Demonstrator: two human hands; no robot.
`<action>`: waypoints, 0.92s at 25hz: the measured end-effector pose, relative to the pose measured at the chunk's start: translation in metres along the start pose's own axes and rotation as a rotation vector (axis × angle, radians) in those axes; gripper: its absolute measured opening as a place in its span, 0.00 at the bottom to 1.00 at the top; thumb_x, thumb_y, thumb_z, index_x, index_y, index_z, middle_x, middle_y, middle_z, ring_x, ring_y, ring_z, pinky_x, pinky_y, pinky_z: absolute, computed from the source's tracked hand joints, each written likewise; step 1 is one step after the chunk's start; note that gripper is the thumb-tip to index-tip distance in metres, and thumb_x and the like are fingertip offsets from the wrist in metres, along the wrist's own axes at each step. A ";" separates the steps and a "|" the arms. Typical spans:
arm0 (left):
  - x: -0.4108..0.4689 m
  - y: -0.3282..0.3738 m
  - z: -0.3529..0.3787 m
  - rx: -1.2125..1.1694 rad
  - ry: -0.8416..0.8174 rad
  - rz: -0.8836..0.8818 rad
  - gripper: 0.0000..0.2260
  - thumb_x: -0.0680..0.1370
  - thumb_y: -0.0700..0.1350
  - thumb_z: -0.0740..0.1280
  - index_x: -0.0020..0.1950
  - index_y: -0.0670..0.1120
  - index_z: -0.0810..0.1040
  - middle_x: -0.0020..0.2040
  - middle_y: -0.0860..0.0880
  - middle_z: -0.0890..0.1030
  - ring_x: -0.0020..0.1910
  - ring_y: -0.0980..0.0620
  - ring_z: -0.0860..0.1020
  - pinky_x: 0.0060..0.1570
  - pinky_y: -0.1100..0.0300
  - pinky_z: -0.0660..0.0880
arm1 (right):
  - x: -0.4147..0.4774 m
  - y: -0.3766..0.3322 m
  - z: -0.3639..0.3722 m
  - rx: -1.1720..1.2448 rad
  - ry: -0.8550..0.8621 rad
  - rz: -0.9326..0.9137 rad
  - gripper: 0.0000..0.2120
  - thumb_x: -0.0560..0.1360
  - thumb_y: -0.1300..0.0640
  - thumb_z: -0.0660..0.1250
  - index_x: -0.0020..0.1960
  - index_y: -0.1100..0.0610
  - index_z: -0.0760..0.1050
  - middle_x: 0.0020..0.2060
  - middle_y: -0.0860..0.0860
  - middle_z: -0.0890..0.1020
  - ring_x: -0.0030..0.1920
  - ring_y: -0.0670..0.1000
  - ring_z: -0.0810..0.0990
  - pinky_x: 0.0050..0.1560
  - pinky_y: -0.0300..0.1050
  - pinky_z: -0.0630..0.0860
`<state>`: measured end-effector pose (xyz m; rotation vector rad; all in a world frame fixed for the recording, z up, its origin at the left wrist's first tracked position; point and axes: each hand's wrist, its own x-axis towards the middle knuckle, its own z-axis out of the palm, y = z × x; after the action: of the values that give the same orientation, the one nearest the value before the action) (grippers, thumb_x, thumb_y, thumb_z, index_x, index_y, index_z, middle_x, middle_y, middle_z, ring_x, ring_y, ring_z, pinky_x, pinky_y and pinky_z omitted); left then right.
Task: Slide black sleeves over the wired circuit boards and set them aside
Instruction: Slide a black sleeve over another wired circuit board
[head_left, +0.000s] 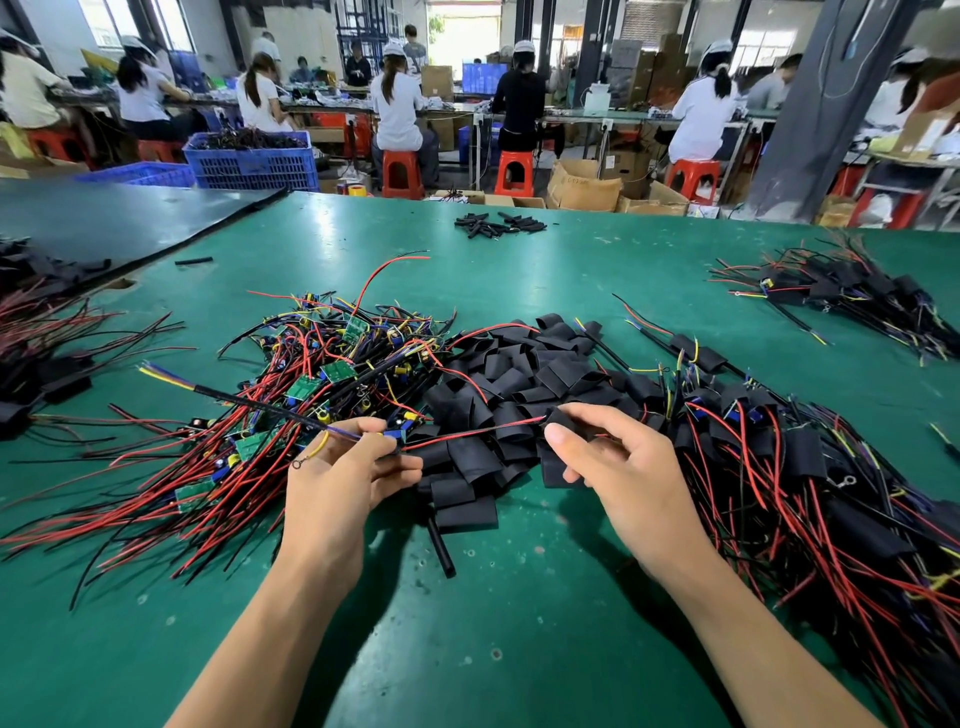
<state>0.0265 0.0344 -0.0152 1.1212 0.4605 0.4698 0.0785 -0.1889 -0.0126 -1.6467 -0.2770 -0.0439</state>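
On table (519, 623): sleeve pile (519, 374) (centre); bare boards (332, 364) left; sleeved boards (779, 441) right

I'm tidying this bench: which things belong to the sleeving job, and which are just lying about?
In the job: left hand holding a wired board; right hand pinching a black sleeve; bare-board pile; loose sleeve pile; sleeved pile.
Lying about: thin black tube; far small tubes; blue crates.

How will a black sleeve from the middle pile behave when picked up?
Likely light and floppy: the black sleeves lie flattened and creased. Being flat, one probably won't roll. A light pinch likely suffices, as the right hand shows.
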 end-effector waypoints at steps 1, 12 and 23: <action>0.000 0.000 0.000 0.004 0.000 0.005 0.07 0.77 0.30 0.65 0.47 0.41 0.78 0.32 0.44 0.80 0.32 0.46 0.83 0.33 0.60 0.80 | -0.001 -0.001 0.000 0.004 -0.005 0.001 0.08 0.73 0.52 0.76 0.51 0.45 0.83 0.31 0.57 0.75 0.32 0.46 0.77 0.39 0.32 0.75; -0.006 0.003 0.002 -0.011 -0.086 0.029 0.09 0.77 0.30 0.65 0.45 0.42 0.79 0.35 0.43 0.80 0.33 0.44 0.82 0.34 0.57 0.81 | -0.004 0.000 0.004 -0.227 -0.002 -0.088 0.10 0.70 0.56 0.78 0.49 0.46 0.83 0.46 0.37 0.83 0.46 0.39 0.81 0.46 0.27 0.73; -0.012 0.002 0.007 -0.122 -0.299 -0.223 0.16 0.67 0.44 0.73 0.53 0.42 0.81 0.42 0.43 0.85 0.34 0.49 0.84 0.33 0.61 0.80 | -0.002 -0.002 0.021 0.328 -0.100 0.102 0.12 0.64 0.55 0.80 0.47 0.52 0.85 0.24 0.47 0.71 0.25 0.48 0.67 0.34 0.43 0.66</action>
<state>0.0207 0.0230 -0.0093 0.9883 0.2856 0.1296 0.0729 -0.1681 -0.0135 -1.3356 -0.2608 0.1540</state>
